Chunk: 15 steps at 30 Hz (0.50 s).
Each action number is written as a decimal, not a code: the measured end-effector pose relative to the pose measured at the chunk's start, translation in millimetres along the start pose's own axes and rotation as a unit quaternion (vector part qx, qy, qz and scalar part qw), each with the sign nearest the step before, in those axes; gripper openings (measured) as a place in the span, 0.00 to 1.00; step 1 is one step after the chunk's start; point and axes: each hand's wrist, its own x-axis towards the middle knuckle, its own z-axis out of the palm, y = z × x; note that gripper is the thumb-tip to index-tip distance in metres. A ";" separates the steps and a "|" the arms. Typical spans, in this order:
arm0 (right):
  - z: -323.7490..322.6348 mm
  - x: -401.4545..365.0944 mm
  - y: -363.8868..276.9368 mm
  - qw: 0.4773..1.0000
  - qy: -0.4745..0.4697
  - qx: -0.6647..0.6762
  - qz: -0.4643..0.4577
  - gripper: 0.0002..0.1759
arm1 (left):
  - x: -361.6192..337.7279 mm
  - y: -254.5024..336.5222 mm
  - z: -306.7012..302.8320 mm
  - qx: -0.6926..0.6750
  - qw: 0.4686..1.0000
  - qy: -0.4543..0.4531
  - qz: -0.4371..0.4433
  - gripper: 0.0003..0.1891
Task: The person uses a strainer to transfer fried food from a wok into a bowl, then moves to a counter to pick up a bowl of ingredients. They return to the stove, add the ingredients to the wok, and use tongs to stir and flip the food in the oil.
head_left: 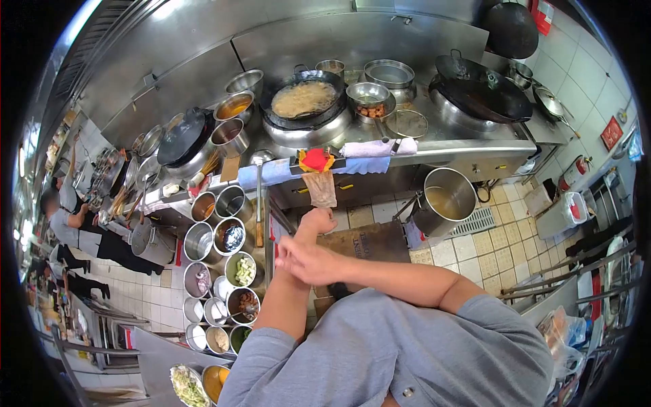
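My left hand [319, 221] reaches forward over the floor mat, fingers curled in, and nothing shows in it. My right hand [305, 261] crosses over and rests at my left forearm, with its fingers loosely bent, a little apart and holding nothing. Just ahead of the left hand, a pale stained cloth [320, 188] hangs from the stove's front edge beneath a red and yellow cloth [316, 161]. Beyond it stands a wok [303, 102] of bubbling, foamy liquid. To the left of my hands, a long-handled ladle [260, 183] leans near the ingredient pots.
Several metal pots, including one with cut green vegetables [241, 269], stand at left. A tall stockpot [444, 197] with cloudy liquid is at right. A dark wok [485, 91] sits on the right burner. Another person [71, 224] works at far left.
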 end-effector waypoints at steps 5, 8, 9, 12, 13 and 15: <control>-4.7 -9.4 -40.4 0.993 -0.065 0.095 -0.022 0.16 | -2.4 0.4 -2.2 0.001 1.000 -0.015 0.002 0.17; -7.2 -1.6 -16.8 0.997 -0.067 0.012 0.037 0.16 | 2.0 -1.5 2.7 0.001 1.000 -0.024 -0.012 0.18; -7.3 0.6 -13.1 0.996 -0.063 -0.007 0.070 0.16 | 1.8 -0.3 2.9 0.006 0.999 -0.035 -0.012 0.19; -10.2 -0.8 -22.9 0.995 -0.078 0.010 0.067 0.16 | 4.3 -1.4 1.6 0.018 0.999 -0.042 -0.010 0.20; -11.8 -5.0 -38.9 0.993 -0.098 0.051 0.035 0.15 | -1.5 1.3 3.1 0.022 0.999 -0.042 -0.009 0.20; -11.8 -7.2 -47.9 0.992 -0.102 0.066 -0.023 0.14 | -4.7 1.8 0.6 0.021 0.999 -0.040 -0.017 0.19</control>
